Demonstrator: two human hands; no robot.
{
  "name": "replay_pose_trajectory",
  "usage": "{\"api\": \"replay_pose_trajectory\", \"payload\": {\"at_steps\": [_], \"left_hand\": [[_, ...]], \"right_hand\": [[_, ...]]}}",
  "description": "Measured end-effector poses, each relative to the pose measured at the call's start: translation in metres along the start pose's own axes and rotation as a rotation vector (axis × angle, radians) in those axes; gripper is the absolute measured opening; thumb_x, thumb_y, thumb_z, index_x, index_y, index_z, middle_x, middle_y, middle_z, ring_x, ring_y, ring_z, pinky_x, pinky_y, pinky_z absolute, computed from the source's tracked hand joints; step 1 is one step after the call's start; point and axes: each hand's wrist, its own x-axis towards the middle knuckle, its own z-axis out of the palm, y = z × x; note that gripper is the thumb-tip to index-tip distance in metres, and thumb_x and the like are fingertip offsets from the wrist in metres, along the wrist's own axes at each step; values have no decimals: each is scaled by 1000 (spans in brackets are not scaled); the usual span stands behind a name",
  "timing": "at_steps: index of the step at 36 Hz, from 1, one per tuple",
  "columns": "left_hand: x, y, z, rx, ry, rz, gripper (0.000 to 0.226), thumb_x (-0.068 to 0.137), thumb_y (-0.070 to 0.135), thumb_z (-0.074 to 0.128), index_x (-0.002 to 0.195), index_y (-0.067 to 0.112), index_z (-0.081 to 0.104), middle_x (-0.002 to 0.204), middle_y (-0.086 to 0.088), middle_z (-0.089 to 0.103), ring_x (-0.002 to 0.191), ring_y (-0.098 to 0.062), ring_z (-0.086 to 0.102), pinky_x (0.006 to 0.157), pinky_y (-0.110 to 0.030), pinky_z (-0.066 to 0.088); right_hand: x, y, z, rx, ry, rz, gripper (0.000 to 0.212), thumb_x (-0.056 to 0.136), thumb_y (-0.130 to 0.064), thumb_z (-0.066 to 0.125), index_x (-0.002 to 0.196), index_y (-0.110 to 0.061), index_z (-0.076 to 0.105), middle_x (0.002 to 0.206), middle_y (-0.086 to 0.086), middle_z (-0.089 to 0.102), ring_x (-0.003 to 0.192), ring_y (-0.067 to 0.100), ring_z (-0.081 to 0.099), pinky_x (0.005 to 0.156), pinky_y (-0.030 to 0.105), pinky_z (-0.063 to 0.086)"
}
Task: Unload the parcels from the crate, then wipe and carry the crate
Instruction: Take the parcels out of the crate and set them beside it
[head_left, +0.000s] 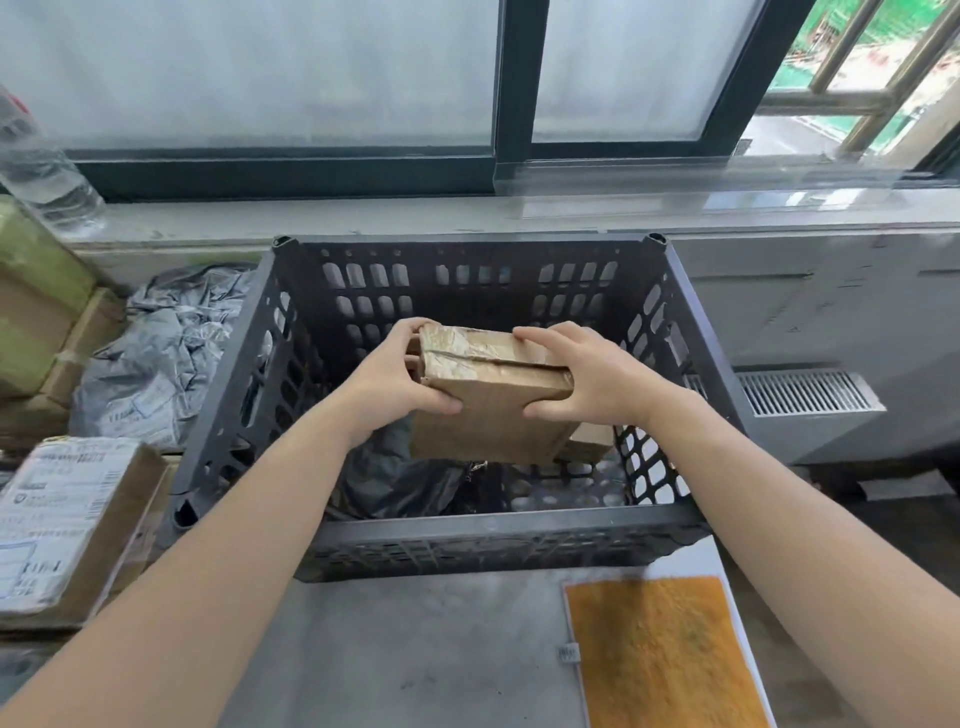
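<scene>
A dark plastic crate (498, 530) stands on the grey table by the window. Inside it, my left hand (395, 374) and my right hand (582, 374) grip the two ends of a taped brown cardboard parcel (493, 410), held tilted above the crate floor. A dark plastic bag parcel (395, 483) lies on the crate bottom under it. A smaller cardboard box (589, 441) shows just behind the held parcel at the right. An orange cloth (660, 654) lies flat on the table at the near right.
Left of the crate lie a grey mailer bag (166, 358), a labelled cardboard box (67, 519) and stacked boxes (36, 312). A water bottle (36, 166) stands on the windowsill at the far left. A radiator vent (805, 392) is to the right.
</scene>
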Motion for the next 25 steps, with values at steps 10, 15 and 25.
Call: {"api": "replay_pose_trajectory", "payload": {"at_steps": [10,15,25], "left_hand": [[-2,0,7,62,68,166,103,78,17,82,153,37,14,146,8,39,130,-7,41,108,-29,38],[0,-1,7,20,117,167,110,74,22,85,154,41,12,144,12,43,124,-4,49,101,-21,40],[6,1,2,-128,282,144,83,83,43,74,149,43,23,132,12,54,121,-9,54,102,-31,47]], "right_hand": [[1,1,-2,155,194,46,81,74,-51,78,143,-37,38,133,-8,42,127,11,34,104,34,36],[2,-3,-2,323,317,59,62,77,-45,78,131,-33,52,127,-14,45,117,0,43,97,17,31],[2,-3,-8,640,315,139,91,78,-39,78,147,-48,19,151,-5,36,126,13,51,105,33,46]]}}
